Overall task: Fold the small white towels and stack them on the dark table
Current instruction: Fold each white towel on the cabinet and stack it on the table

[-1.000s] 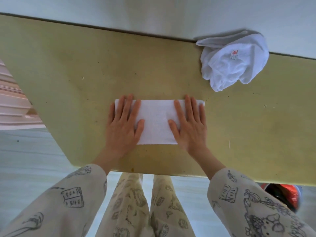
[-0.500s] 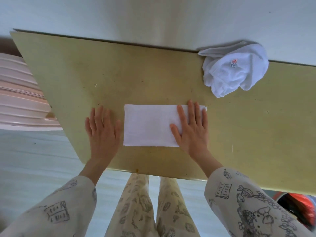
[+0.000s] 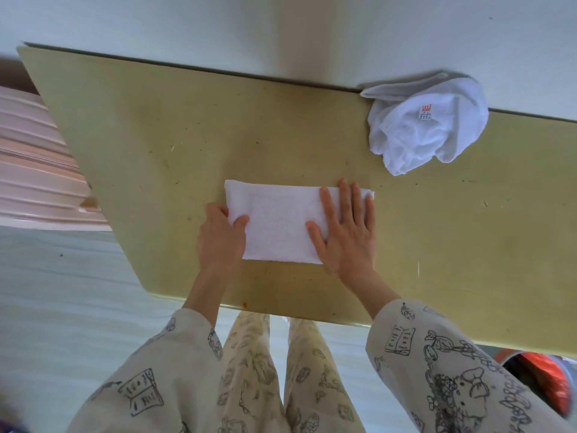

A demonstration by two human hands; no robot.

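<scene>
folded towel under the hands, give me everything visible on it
The folded towel is white terry-looking cloth, a flat rectangle lying long side left to right on the yellowish table, near its front edge. The left hand grips its left end, thumb on top, fingers curled under the edge. The right hand presses flat on its right end. It lies apart from the crumpled towel.
</scene>
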